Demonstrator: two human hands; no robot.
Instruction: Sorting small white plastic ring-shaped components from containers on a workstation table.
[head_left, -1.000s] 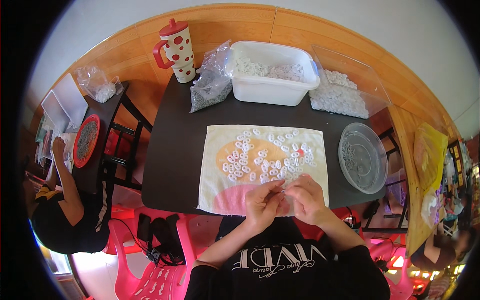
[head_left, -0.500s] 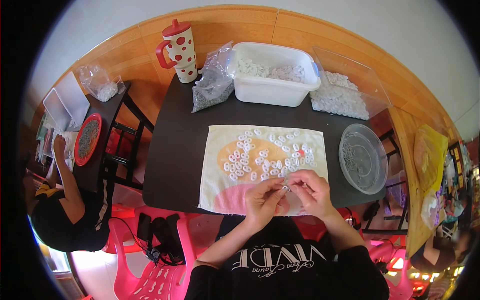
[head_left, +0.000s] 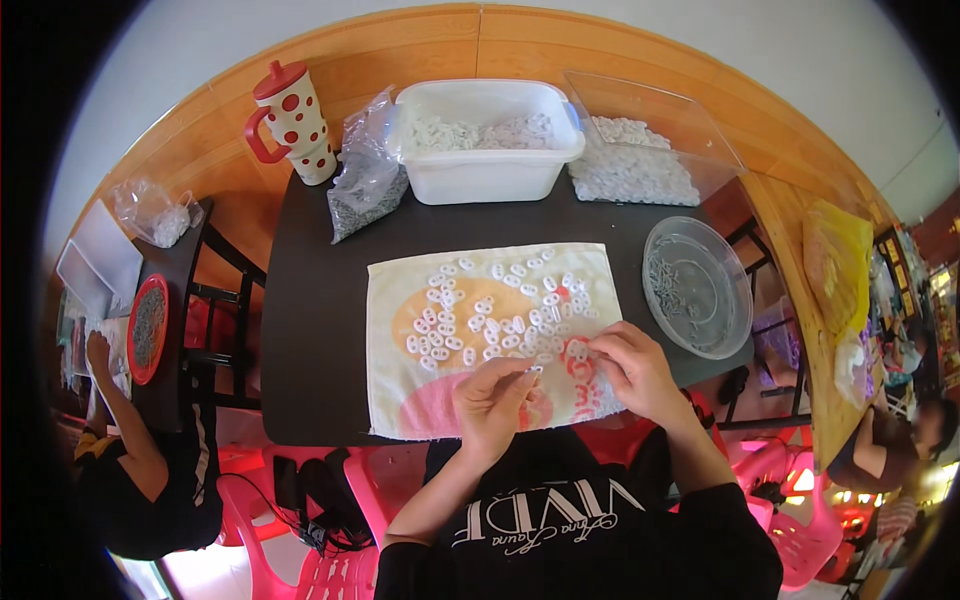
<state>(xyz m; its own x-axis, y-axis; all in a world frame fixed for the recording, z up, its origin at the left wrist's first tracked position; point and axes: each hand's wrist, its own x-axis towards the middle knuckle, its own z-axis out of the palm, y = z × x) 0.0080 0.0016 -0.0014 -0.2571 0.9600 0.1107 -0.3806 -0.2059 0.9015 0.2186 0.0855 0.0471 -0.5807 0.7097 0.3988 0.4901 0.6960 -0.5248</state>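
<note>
Near the front edge of a patterned towel [head_left: 390,300], my left hand [head_left: 490,405] pinches a small white plastic piece [head_left: 537,369] between thumb and fingertips. My right hand [head_left: 637,375] hovers to the right of it, over the towel's red print, with thumb and fingers drawn together. Whatever is between those fingertips, if anything, is too small to make out. Beyond both hands, many small white oval pieces with two holes [head_left: 437,340] lie scattered across the towel.
Along the back stand a spotted tumbler [head_left: 300,130], a clear bag of grey bits [head_left: 365,190], a white tub [head_left: 485,180] and a clear box of white pieces [head_left: 635,170]. A round clear tub [head_left: 715,310] of metal pins sits right. Another person [head_left: 135,450] works at left.
My hands have come apart: the right moved away to the right, while the left keeps a small white piece. The whole view has shifted a little.
</note>
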